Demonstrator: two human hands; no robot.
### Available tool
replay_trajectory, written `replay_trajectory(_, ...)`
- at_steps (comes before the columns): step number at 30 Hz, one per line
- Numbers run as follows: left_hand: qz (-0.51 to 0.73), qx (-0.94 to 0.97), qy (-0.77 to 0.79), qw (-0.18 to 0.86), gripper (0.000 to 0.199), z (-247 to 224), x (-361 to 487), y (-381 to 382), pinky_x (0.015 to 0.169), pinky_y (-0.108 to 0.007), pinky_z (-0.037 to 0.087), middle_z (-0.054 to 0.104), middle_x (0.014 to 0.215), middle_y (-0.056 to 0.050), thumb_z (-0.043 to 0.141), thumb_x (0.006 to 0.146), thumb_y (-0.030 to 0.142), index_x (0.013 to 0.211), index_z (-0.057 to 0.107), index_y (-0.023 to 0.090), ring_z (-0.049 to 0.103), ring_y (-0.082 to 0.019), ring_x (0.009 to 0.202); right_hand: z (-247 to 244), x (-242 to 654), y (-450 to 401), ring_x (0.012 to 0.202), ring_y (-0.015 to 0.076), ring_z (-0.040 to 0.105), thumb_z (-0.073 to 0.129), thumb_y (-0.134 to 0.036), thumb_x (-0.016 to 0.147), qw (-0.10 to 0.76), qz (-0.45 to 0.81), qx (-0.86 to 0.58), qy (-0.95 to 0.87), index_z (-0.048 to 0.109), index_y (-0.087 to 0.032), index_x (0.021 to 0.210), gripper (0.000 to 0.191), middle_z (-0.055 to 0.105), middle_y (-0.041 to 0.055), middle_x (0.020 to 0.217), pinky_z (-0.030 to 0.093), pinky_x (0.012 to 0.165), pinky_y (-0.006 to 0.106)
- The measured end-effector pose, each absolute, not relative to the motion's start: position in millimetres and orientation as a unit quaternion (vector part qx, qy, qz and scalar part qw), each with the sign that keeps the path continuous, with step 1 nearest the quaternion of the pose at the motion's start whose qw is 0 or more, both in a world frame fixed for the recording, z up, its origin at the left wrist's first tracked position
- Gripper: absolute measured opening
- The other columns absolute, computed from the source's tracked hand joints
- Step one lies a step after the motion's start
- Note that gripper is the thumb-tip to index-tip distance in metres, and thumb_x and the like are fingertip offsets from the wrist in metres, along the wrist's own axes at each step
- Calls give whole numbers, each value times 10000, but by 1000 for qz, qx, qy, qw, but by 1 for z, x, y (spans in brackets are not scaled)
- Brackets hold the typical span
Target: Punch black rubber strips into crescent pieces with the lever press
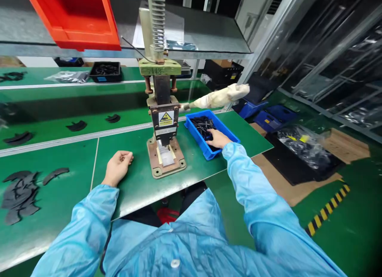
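My right hand (218, 139) reaches into a blue plastic bin (224, 129) holding many small thin black parts (203, 124). Its thumb and fingers are apart, the fingertips among the parts. My left hand (118, 167) rests on the green table left of the press, fingers curled closed, with nothing visible in them. Between my hands stands a manual bench press (162, 110) with a warning label. Under its ram, a clear block-like fixture (166, 155) sits on the rusty base plate (156, 172). The press's lever (219, 98), wrapped in pale cloth, points right above the bin.
A pile of curved black pieces (20, 195) lies at left, with more curved pieces (76, 126) on the strip behind. A black tray (106, 72) sits farther back. A red bin (86, 30) hangs over the upper left. Cardboard and a bagged box (304, 149) occupy the right floor.
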State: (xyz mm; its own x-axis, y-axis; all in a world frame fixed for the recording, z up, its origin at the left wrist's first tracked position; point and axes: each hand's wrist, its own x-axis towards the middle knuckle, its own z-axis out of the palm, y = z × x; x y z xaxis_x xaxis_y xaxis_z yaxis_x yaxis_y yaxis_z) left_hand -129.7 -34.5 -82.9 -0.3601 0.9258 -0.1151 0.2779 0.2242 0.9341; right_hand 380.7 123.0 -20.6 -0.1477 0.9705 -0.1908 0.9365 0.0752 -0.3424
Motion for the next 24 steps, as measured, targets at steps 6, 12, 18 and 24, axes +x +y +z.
replay_trajectory(6, 409, 491, 696, 328, 425, -88, -119, -52, 796, -329, 563, 778, 911, -50, 734, 905, 620, 1040, 701, 218, 705, -215, 828, -29, 361, 153, 1412, 300, 634, 733, -505, 994, -53, 217, -658, -719, 568, -226, 1545, 638, 609, 135, 1574, 541, 1214, 594)
replay_trajectory(12, 375, 519, 707, 301, 483, -93, -119, -49, 746, -332, 554, 781, 899, -48, 676, 912, 690, 1033, 710, 223, 704, -213, 779, -32, 354, 168, 1345, 268, 667, 686, -521, 1025, -82, 206, -669, -709, 633, -204, 1449, 532, 656, 124, 1496, 583, 1164, 547)
replay_trajectory(18, 366, 528, 708, 294, 461, -91, -118, -50, 766, -340, 563, 797, 936, -56, 657, 943, 668, 1045, 706, 221, 718, -219, 804, -26, 351, 165, 1199, 215, 714, 699, -469, 1029, -85, 198, -664, -716, 696, -184, 1304, 396, 722, 95, 1338, 637, 1057, 460)
replay_trajectory(24, 370, 525, 705, 300, 453, -92, -120, -49, 769, -336, 551, 792, 940, -48, 669, 938, 653, 1052, 713, 217, 708, -210, 802, -6, 366, 138, 1041, 189, 738, 743, -408, 995, 44, 168, -672, -720, 730, -172, 1131, 273, 778, 64, 1107, 626, 1013, 423)
